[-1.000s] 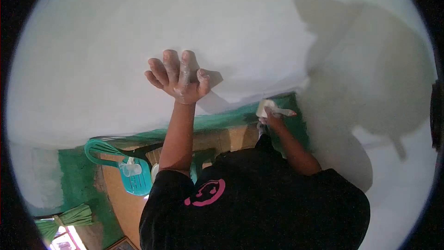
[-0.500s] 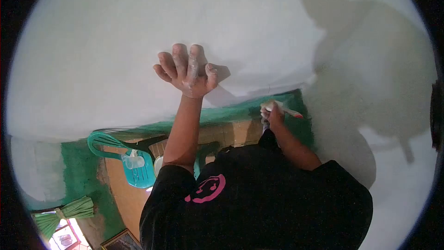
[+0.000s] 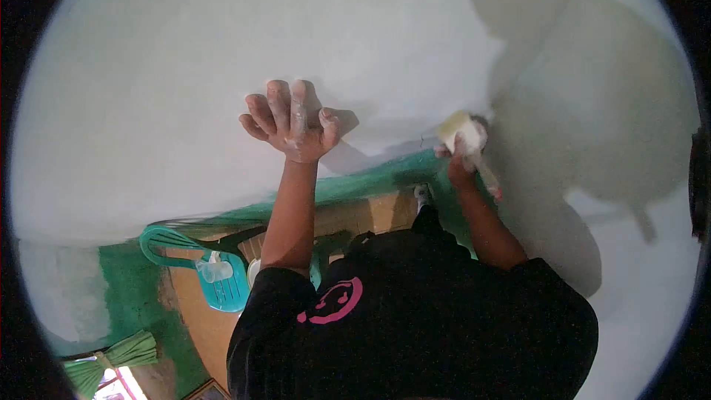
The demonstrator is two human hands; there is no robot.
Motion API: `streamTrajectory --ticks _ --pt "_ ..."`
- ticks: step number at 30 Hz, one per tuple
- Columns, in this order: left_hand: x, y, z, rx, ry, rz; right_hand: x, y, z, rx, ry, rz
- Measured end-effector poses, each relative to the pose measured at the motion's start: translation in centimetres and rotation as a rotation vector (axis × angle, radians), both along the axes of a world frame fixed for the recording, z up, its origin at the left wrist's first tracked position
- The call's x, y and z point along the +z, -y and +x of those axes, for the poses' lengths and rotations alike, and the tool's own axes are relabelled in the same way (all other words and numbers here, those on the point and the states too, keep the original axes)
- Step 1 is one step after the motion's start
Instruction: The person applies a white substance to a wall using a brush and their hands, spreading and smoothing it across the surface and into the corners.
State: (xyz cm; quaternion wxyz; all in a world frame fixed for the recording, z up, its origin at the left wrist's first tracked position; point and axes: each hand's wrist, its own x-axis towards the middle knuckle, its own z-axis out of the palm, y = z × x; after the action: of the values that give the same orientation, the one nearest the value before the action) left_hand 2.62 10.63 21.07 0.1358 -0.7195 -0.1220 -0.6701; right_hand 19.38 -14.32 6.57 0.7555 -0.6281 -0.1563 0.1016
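Observation:
My left hand (image 3: 300, 133) is braced against the white wall (image 3: 178, 74) with its fingers spread, white smears on its fingers and back. Lower right, my right hand (image 3: 461, 167) grips a paintbrush (image 3: 474, 133). The brush's broad head is coated white and points up near the wall corner, while the handle slants down to a red tip. Below both hands, a green band (image 3: 378, 172) runs along the bottom of the wall, with an uneven edge where white meets green.
A turquoise plastic chair (image 3: 226, 292) stands lower left, a clear plastic container (image 3: 215, 272) on its seat. Part of a white round tub (image 3: 254, 270) shows beside it. Green curtains (image 3: 133, 350) hang at a window; a picture frame (image 3: 207, 391) sits at the bottom edge.
My right hand has moved up and slightly right with the paintbrush, from the green band to the white wall by the corner. My left hand stays on the wall; the view has shifted slightly.

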Motion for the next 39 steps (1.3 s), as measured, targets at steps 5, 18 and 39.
streamTrajectory --ticks 5,18,39 --pt "-1.2 -0.7 0.3 0.022 -0.004 -0.005 -13.7 0.1 0.5 -0.042 -0.435 -0.147" --pt "-1.6 -1.0 -0.1 0.042 -0.079 0.015 12.1 -2.9 -2.6 0.014 0.281 0.279" --pt "-0.2 -0.4 1.5 0.020 -0.051 0.043 6.8 -5.2 -3.8 0.055 0.144 0.251"
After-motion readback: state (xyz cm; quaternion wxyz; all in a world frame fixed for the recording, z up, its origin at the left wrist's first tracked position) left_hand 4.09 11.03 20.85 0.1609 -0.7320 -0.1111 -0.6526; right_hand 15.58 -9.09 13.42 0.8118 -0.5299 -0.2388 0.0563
